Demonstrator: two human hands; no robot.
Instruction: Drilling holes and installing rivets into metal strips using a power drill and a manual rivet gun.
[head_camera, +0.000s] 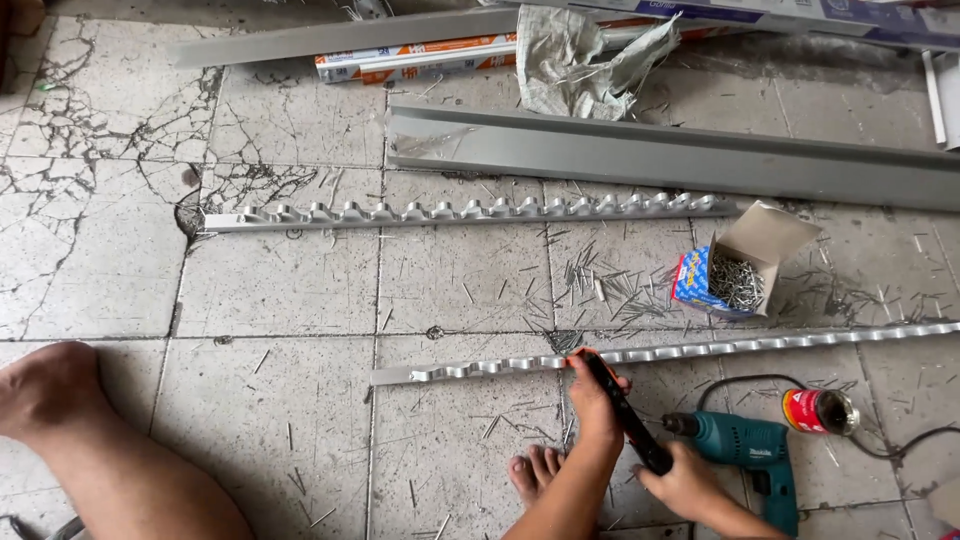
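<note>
While gripped, tool (628, 417) at strip's (480, 368) edge.

Nail box (735, 270) between two notched rails (floor); drill (745, 450) right of hands.

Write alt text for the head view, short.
Seated on a cracked tile floor, a person grips a black hand tool with the left hand and right hand, its tip against a notched metal strip. Beside them lie a teal electric drill, an open box of nails, a second notched strip and grey metal channels.
</note>
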